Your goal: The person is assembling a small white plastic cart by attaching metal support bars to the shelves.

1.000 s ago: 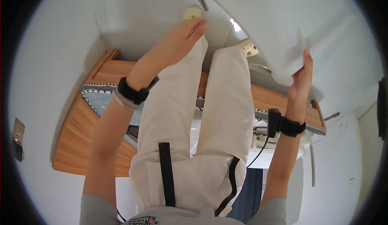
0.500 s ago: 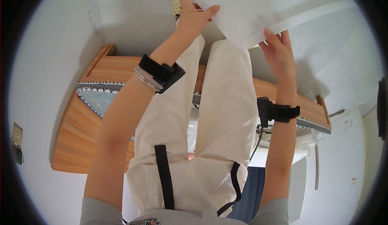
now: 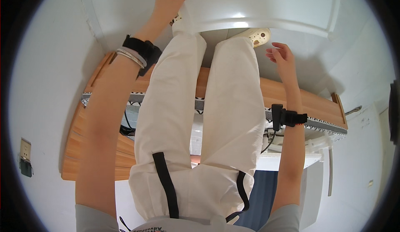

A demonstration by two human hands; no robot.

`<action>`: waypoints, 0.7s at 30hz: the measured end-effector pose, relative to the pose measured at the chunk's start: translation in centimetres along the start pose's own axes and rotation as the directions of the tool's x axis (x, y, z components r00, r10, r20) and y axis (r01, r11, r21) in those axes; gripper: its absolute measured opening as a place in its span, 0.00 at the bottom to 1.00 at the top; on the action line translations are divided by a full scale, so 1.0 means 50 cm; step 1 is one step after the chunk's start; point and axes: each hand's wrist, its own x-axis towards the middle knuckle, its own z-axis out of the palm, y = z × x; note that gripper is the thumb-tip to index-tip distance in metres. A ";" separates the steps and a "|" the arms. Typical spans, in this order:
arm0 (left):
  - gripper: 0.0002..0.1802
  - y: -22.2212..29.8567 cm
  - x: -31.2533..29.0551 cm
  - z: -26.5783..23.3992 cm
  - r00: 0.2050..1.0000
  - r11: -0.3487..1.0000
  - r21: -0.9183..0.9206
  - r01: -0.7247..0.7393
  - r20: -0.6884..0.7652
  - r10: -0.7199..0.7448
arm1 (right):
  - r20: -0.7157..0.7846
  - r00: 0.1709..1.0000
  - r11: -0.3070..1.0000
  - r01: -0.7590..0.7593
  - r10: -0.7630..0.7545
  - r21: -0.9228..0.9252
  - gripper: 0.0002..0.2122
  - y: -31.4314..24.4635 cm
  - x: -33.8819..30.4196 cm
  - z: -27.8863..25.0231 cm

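Observation:
A large glossy white panel (image 3: 266,7) with a raised rim spans the top of the head view, above my feet; its far part is cut off by the frame. My left hand (image 3: 165,5) grips its left edge, thumb on the face and fingers partly hidden behind. Apart from the panel, below its lower right corner, my right hand (image 3: 286,61) is open with loosely curled fingers and nothing visible in it. Black straps with small boxes circle both wrists.
My legs in cream trousers (image 3: 233,94) fill the middle, with a cream clog (image 3: 260,36) beneath the panel's lower edge. Behind me stands a wooden bed frame (image 3: 318,102) with a patterned mattress edge. A wall socket (image 3: 25,149) is at far left.
The panel has swung from a tilted corner to lying more level across the top. My right hand has let go of it and dropped slightly. My left hand has shifted up and left.

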 end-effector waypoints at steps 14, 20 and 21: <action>0.25 -0.141 -0.093 -0.079 0.895 0.755 0.523 -0.395 0.032 0.445 | -0.216 0.975 0.976 0.006 -0.053 -0.215 0.07 0.160 -0.085 0.012; 0.23 -0.339 -0.425 -0.266 0.952 0.651 0.697 -0.299 0.172 0.253 | -0.459 0.874 0.955 0.016 -0.157 -0.295 0.05 0.290 -0.305 0.043; 0.22 -0.354 -0.490 -0.292 0.982 0.642 0.744 -0.185 0.120 0.145 | -0.450 0.875 0.953 0.038 -0.176 -0.299 0.05 0.341 -0.354 0.043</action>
